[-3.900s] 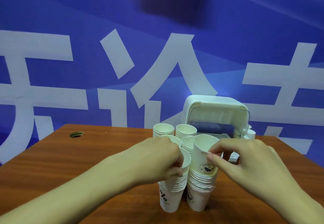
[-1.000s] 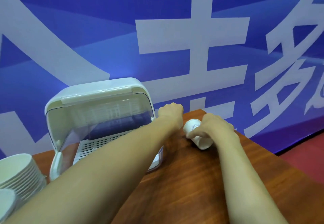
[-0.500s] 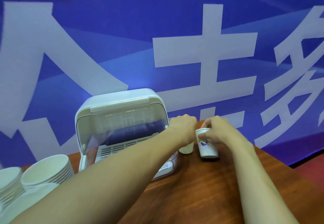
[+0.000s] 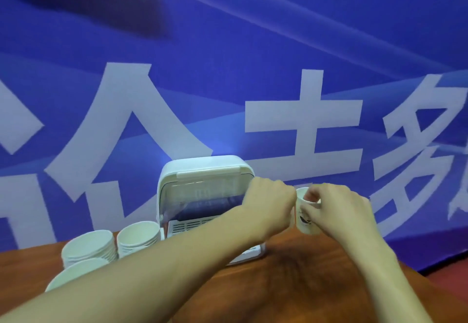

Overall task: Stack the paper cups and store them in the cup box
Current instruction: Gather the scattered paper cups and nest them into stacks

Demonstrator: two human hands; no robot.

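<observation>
A white paper cup (image 4: 305, 221) with a dark printed mark is lifted just right of the cup box, and my right hand (image 4: 338, 212) is closed on its right side and rim. My left hand (image 4: 271, 205) is curled into a fist against the cup's left side, and what lies inside its fingers is hidden. The white cup box (image 4: 202, 170) stands at the back of the table with its translucent lid raised and a slotted tray showing inside. My left forearm crosses in front of the box. Stacks of white paper cups (image 4: 88, 244) (image 4: 138, 234) stand at the left.
The brown wooden table (image 4: 291, 284) ends at a slanted edge on the right, with red floor (image 4: 453, 274) beyond. A blue banner with large white characters (image 4: 304, 120) rises right behind the table. Another cup rim (image 4: 76, 270) shows by my left arm.
The view has swung left and down, bringing the cup stacks further in. My hands have come closer together; the plain cup seen under my left hand no longer shows, and one printed cup sits between them.
</observation>
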